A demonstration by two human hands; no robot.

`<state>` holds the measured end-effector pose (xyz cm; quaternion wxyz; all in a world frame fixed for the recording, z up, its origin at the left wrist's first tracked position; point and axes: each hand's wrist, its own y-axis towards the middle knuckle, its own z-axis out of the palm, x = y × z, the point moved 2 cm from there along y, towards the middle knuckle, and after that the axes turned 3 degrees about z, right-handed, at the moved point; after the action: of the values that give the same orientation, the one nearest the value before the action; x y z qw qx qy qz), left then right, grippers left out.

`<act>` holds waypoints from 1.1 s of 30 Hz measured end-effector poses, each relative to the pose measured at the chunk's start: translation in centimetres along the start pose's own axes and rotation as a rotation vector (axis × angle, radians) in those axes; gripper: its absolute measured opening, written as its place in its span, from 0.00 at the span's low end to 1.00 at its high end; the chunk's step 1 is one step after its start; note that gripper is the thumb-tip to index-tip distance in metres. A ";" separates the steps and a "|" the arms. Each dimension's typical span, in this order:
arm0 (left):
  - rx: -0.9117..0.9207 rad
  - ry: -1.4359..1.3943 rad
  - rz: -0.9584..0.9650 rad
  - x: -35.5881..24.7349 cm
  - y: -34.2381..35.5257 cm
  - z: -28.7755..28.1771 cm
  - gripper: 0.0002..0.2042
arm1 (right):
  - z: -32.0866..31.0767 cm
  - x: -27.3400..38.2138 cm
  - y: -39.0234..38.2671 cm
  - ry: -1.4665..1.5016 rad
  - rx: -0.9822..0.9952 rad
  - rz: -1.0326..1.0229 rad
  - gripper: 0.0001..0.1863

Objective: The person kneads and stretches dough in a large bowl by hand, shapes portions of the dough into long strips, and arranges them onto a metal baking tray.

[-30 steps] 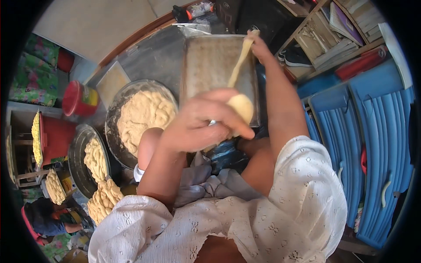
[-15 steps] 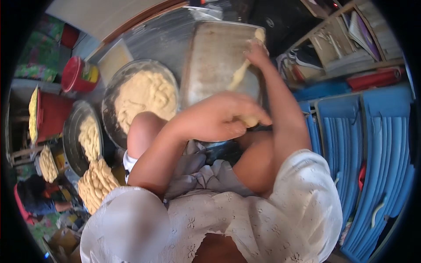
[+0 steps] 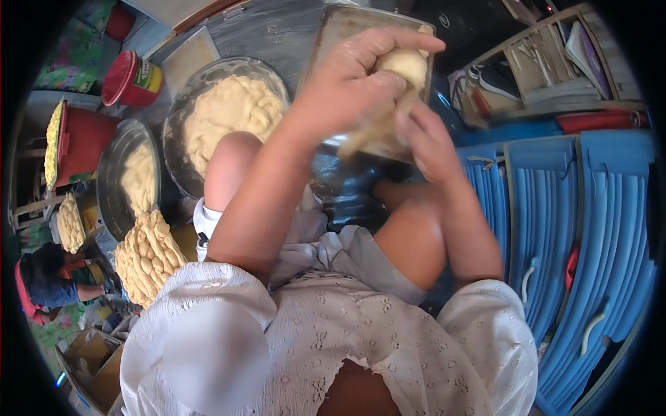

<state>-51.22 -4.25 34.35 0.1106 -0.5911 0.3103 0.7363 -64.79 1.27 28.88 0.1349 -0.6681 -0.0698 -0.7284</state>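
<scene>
One lump of pale dough is above the tray, my left hand with fingers curled round it; whether my right hand grips is too blurred to tell. Uneven pulling could tear it.

open: between forearms | left obstacles: knee, basin | right: blue panels | beneath hands: tray

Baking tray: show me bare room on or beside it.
Bare: the dark surface between the large basin and the baking tray, plus the tray's far left corner. Crowded: the tray's middle and right, under the left hand, right hand and dough.
</scene>
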 end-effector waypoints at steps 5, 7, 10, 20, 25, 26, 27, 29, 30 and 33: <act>-0.204 -0.174 -0.069 3.6 -0.1 0.7 0.20 | -0.1 1.4 1.0 0.317 -0.330 -0.077 0.17; -0.156 -0.129 -0.209 8.3 -0.8 0.1 0.24 | -0.3 2.4 1.1 0.430 -0.338 -0.106 0.16; 0.011 0.088 -0.288 11.5 -2.5 1.3 0.32 | -1.2 4.0 1.0 0.545 -0.326 -0.188 0.15; 0.233 0.109 -0.425 12.5 -4.6 6.0 0.42 | -2.0 10.6 -0.3 0.431 -0.249 -0.378 0.13; 0.217 -0.108 -0.539 12.5 -4.9 5.7 0.28 | -1.4 12.0 0.0 0.236 -0.354 -0.544 0.10; 0.275 -0.104 -0.552 11.3 -4.9 5.4 0.25 | -1.6 12.0 -0.3 0.235 -0.355 -0.545 0.10; 0.337 -0.098 -0.565 9.7 -4.8 5.0 0.21 | -1.7 12.2 -0.8 0.201 -0.401 -0.526 0.11; 0.338 0.030 -0.556 6.2 -4.2 3.6 0.18 | -2.1 12.2 -1.7 0.171 -0.458 -0.513 0.13; 0.330 0.152 -0.544 4.5 -3.8 2.7 0.14 | -2.6 12.0 -2.2 0.150 -0.435 -0.592 0.15; 0.184 0.020 -0.396 -0.2 -3.9 -0.5 0.15 | -1.5 11.9 -3.0 0.159 -0.461 -0.739 0.22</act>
<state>-48.62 -1.44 33.23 0.3033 -0.6351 0.2552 0.6630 -67.98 2.53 40.74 -0.2823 -0.5530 -0.1293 -0.7732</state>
